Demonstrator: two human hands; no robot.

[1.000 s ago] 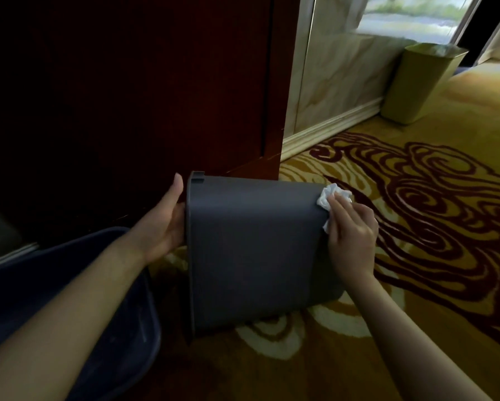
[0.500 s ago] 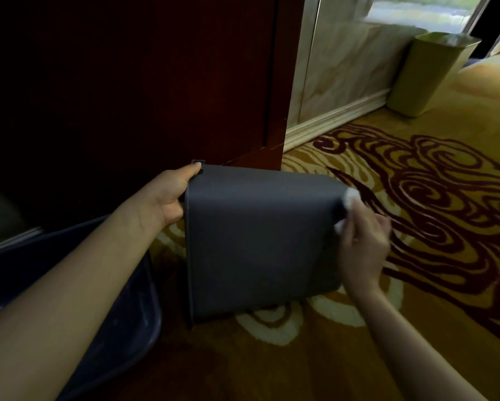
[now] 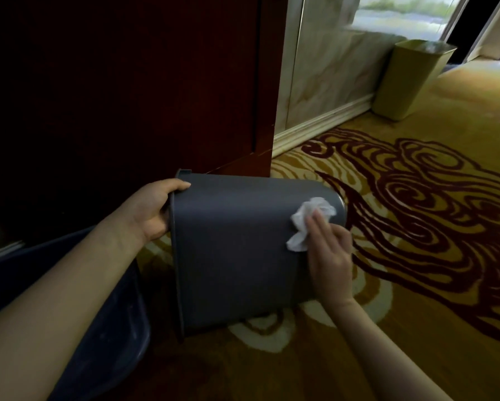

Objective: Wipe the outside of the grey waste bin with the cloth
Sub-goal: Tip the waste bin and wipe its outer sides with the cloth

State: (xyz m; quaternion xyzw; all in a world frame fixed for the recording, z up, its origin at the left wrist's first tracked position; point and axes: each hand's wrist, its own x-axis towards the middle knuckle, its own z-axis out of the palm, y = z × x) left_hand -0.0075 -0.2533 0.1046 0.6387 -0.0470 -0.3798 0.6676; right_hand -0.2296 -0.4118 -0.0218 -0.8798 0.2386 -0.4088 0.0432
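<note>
The grey waste bin (image 3: 237,250) lies tipped on its side over the patterned carpet, its open rim to the left and its base to the right. My left hand (image 3: 153,209) grips the rim at the upper left corner, thumb over the edge. My right hand (image 3: 329,256) presses a crumpled white cloth (image 3: 309,221) flat against the bin's upper side wall near the base end. The bin's inside is hidden from view.
A dark blue tub (image 3: 110,322) sits at the lower left, under my left forearm. Dark red wooden panelling (image 3: 156,82) rises just behind the bin. An olive-yellow bin (image 3: 407,79) stands by the marble wall at the upper right. Yellow carpet (image 3: 430,227) spreads to the right.
My right hand has brought the cloth from the bin's base edge up onto the side wall, a little leftward. My left hand has shifted up to grip the rim's top corner.
</note>
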